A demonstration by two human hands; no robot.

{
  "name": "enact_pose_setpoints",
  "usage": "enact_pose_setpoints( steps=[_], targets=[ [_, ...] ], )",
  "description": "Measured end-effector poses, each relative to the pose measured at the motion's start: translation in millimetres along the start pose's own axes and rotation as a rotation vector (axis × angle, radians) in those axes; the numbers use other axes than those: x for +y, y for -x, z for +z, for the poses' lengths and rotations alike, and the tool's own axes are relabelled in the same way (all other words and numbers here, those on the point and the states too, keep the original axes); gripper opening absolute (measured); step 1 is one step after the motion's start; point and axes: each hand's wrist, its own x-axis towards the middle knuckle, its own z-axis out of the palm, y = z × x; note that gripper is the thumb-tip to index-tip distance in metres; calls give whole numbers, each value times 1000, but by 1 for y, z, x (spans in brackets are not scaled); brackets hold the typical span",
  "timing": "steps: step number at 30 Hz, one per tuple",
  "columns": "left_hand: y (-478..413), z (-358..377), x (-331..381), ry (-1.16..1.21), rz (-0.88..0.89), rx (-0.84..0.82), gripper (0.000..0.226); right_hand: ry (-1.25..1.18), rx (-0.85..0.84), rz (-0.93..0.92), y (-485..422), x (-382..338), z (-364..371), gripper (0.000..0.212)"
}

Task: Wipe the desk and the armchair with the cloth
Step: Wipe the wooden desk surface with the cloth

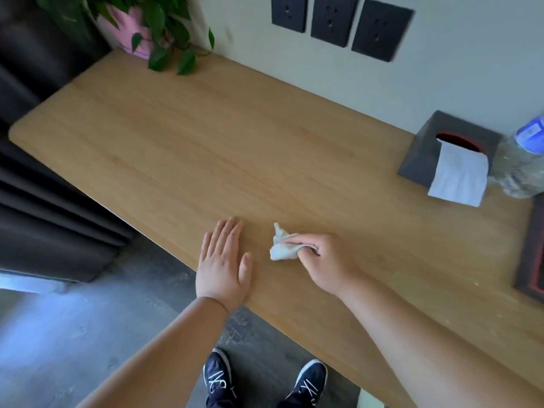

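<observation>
A light wooden desk (223, 136) runs along the wall. My right hand (326, 262) grips a small crumpled white cloth (282, 249) and presses it onto the desk near the front edge. My left hand (225, 265) lies flat on the desk just left of the cloth, palm down, fingers apart, holding nothing. A dark armchair (26, 92) shows at the far left, past the desk's end.
A potted plant in a pink pot (138, 28) stands at the desk's back left corner. At the right are a dark tissue box (424, 154), a plastic water bottle (521, 163) and a dark tray (534, 254). Three black wall sockets (335, 22) sit above the desk.
</observation>
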Motion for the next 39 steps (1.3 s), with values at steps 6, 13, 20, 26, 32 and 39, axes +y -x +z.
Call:
enact_pose_setpoints(
  steps=[6, 13, 20, 26, 32, 39],
  targets=[
    [3, 0, 2, 45, 28, 17, 67, 74, 519, 232, -7, 20, -97, 46],
    [4, 6, 0, 28, 63, 46, 73, 479, 431, 127, 14, 52, -42, 45],
    [8, 4, 3, 17, 153, -31, 72, 204, 317, 41, 53, -8, 48, 43],
    [6, 9, 34, 70, 327, -132, 71, -217, 802, 433, 86, 0, -47, 56],
    [16, 31, 71, 2, 428, -168, 70, 212, 869, 622, 136, 79, -136, 55],
    [27, 55, 103, 48, 455, -105, 68, 445, 631, 396, 106, 109, -99, 44]
  ],
)
